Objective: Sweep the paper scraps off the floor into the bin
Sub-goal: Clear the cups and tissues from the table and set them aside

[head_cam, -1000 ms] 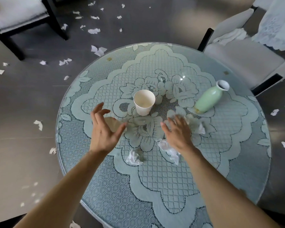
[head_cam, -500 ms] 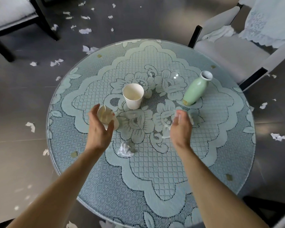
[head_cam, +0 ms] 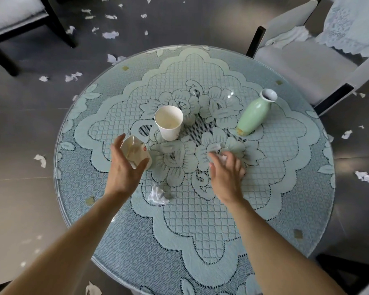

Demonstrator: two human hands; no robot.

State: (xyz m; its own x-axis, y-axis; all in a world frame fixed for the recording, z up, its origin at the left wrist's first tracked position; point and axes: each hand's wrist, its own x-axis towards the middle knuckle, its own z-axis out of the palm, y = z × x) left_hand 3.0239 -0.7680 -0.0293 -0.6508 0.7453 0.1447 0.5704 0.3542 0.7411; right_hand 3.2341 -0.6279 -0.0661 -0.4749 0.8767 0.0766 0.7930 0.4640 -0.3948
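White paper scraps (head_cam: 110, 35) litter the dark floor (head_cam: 19, 199) around a round table, thickest beyond its far-left edge, with a few more off the right edge and the near-left edge. The tabletop (head_cam: 200, 220) is covered in pale blue-green lace. A person leans over it with both bare arms stretched in from the near edge. The left hand (head_cam: 124, 167), left of the tabletop's centre, grips a crushed paper cup (head_cam: 134, 152) with the fingers wrapped round its far side and the thumb on its near side. The right hand (head_cam: 227, 173), palm down just right of centre, has its fingers curled onto a white wad (head_cam: 218, 151) of paper lying on the lace. A crumpled ball (head_cam: 158, 194) of tissue lies between the two wrists, touching neither. An upright paper cup (head_cam: 169, 124) stands at the centre, just beyond the hands. A green vase (head_cam: 254, 112) stands farther toward the right edge. A dark-framed chair (head_cam: 19, 15) sits off the far-left edge. A grey chair (head_cam: 307, 67) off the far-right edge carries a lace cloth (head_cam: 349, 24).
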